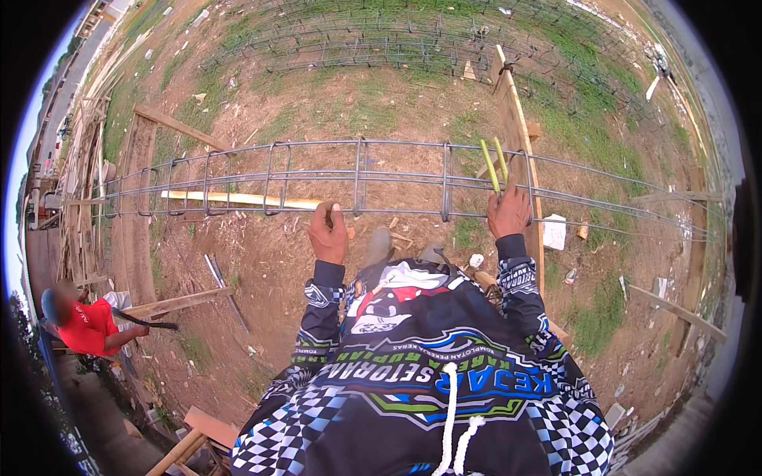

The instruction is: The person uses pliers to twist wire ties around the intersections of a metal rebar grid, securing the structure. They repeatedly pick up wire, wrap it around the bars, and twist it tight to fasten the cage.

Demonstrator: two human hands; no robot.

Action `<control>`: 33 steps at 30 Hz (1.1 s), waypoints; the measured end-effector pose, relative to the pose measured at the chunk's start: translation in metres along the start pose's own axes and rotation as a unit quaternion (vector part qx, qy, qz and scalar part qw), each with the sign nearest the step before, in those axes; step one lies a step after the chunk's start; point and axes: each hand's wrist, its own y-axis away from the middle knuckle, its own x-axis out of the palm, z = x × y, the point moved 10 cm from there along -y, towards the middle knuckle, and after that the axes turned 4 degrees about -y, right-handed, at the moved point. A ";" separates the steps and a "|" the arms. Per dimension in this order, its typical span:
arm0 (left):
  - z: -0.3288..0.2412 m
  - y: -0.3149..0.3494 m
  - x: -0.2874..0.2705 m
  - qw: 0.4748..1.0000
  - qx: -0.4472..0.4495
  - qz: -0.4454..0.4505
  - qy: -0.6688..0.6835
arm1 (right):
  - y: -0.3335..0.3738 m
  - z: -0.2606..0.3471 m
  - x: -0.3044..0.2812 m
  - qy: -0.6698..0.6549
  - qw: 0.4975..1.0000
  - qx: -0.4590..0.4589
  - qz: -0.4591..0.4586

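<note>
A long rebar cage (361, 178) of thin grey bars tied through rectangular stirrups runs from left to right in front of me. My left hand (329, 234) is closed, thumb and fingers pinched together, just on my side of the cage's nearest bar. Whatever is between those fingers is too small or hidden to make out. My right hand (509, 213) is at the cage near a stirrup, wrapped round a pair of pincers (494, 168). Their two yellow-green handles stick out away from me over the bars. The pincers' head is hidden in my palm.
A wooden board on edge (514, 107) crosses under the cage by my right hand. More rebar cages (357, 40) lie on the grass beyond. At the left, a person in a red shirt (87, 327) holds a dark bundle of strands (155, 324). Planks (178, 304) rest near them.
</note>
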 end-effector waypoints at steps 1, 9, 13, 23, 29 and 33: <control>0.011 0.007 0.006 1.000 -0.008 0.005 0.021 | -0.003 0.002 0.001 0.034 0.999 -0.009 -0.013; 0.009 0.031 0.075 0.978 0.008 0.205 0.036 | 0.002 -0.013 0.007 -0.091 0.994 -0.047 -0.030; 0.027 0.035 0.099 0.828 -0.316 0.091 0.455 | 0.009 -0.023 -0.009 -0.231 0.972 -0.045 0.012; -0.081 0.005 0.171 0.936 0.116 0.306 -0.131 | 0.157 -0.089 0.075 -0.242 0.853 0.142 0.440; -0.059 0.020 0.241 0.897 0.065 0.421 -0.122 | 0.122 -0.028 0.134 -0.282 0.923 0.204 0.168; -0.054 0.017 0.243 0.899 0.041 0.431 -0.067 | 0.110 0.015 0.134 -0.340 0.898 0.187 0.208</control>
